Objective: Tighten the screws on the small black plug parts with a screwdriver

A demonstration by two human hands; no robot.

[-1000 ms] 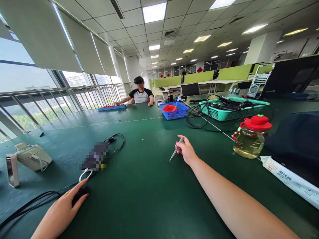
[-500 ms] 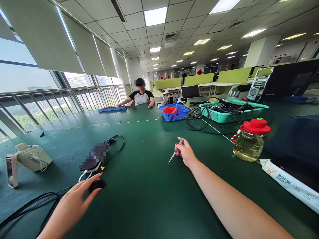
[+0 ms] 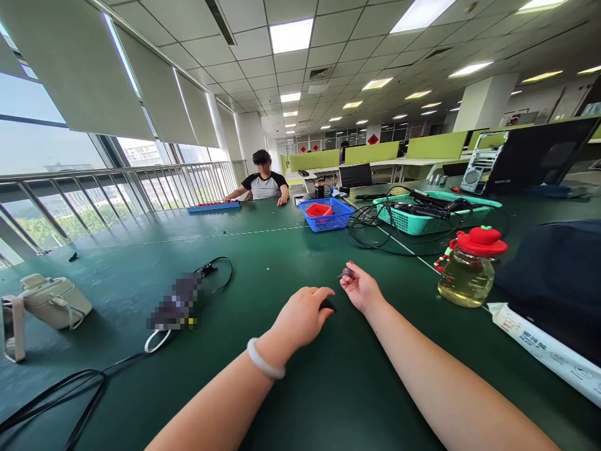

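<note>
My left hand (image 3: 303, 316), with a pale band round its wrist, is over the middle of the green table (image 3: 225, 376). Its fingers are curled round a small black object (image 3: 327, 305), mostly hidden by the fingers. Just to the right, my right hand (image 3: 360, 288) is closed on a slim pen-like tool (image 3: 346, 274), whose thin tip points left. The two hands are close together but do not touch.
A dark phone (image 3: 176, 300) with a white cable and a beige case (image 3: 56, 300) lie left. Farther back are a blue basket (image 3: 328, 222), a teal basket (image 3: 413, 224) with cables, and a seated person (image 3: 265, 185). A red-lidded jar (image 3: 467, 275) stands right.
My left hand has moved right from beside the phone to the table's middle, carrying the black object. My right hand has turned, and the tool now points more to the left.
</note>
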